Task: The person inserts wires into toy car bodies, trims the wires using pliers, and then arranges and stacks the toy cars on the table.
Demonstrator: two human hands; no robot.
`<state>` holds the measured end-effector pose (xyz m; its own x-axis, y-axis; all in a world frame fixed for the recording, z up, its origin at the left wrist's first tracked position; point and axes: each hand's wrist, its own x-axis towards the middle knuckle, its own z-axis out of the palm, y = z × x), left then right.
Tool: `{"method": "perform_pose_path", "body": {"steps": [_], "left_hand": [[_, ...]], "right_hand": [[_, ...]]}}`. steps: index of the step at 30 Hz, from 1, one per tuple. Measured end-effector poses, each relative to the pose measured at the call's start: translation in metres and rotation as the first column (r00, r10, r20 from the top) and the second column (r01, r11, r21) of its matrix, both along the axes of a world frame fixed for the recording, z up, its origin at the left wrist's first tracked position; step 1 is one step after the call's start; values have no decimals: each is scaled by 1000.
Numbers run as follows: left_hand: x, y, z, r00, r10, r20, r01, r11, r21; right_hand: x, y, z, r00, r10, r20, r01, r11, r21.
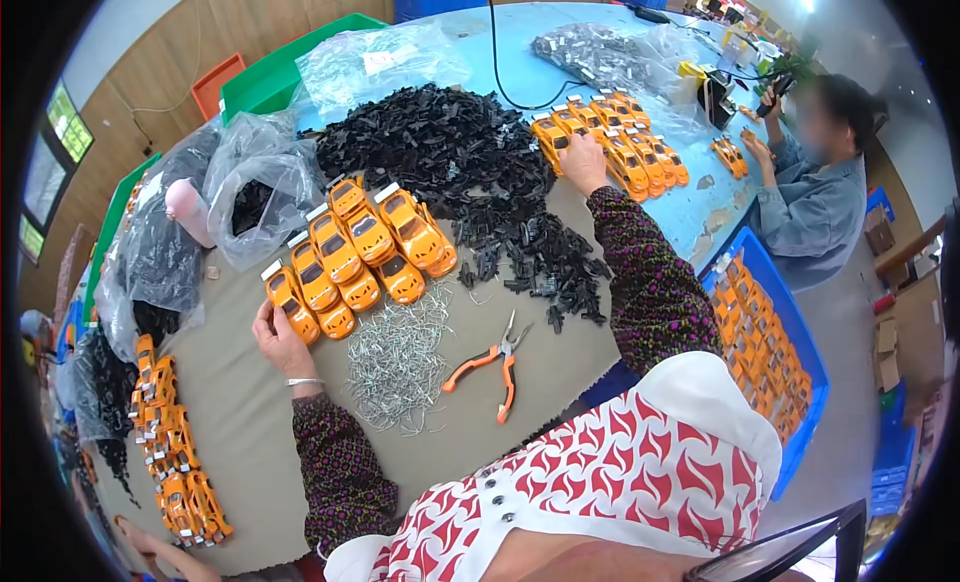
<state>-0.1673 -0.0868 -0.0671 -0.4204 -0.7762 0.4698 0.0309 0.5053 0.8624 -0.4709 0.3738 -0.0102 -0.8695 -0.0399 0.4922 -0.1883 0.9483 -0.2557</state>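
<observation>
My left hand (283, 344) is at the near left end of a cluster of orange toy cars, its fingers closed against the side of the end toy car (291, 300). The cars in this cluster lie stacked on one another. Farther off to the right, my right hand (583, 165) has its fingers on an orange toy car (549, 140) at the left end of a second group (628, 162). My fingers partly cover that car. Between my arms lie a pile of thin silvery wire pieces (398, 362) and long-nose pliers (500, 364) with orange handles, their jaws slightly apart.
A big heap of small black plastic parts (430, 147) spreads behind the cars. Clear bags (262, 212) stand at left, near more toy cars (172, 452). A blue crate (815, 367) of cars is at my right. Another person (815, 202) sits across, holding something.
</observation>
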Motion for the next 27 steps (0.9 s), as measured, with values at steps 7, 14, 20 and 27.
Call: {"method": "perform_pose_path", "body": {"steps": [7, 14, 20, 27], "left_hand": [[0, -6, -3, 1000, -15, 17, 15, 1000, 8], [3, -1, 1, 999, -11, 36, 10, 1000, 26], [5, 2, 4, 999, -52, 7, 52, 999, 18], [5, 1, 3, 999, -53, -5, 53, 998, 45]], "right_hand": [[-12, -18, 0, 957, -125, 262, 105, 991, 89], [-13, -40, -11, 958, -260, 123, 250, 964, 93], [-18, -28, 21, 910, -63, 409, 36, 997, 74], [-4, -46, 5, 946, -262, 192, 235, 960, 152]]}}
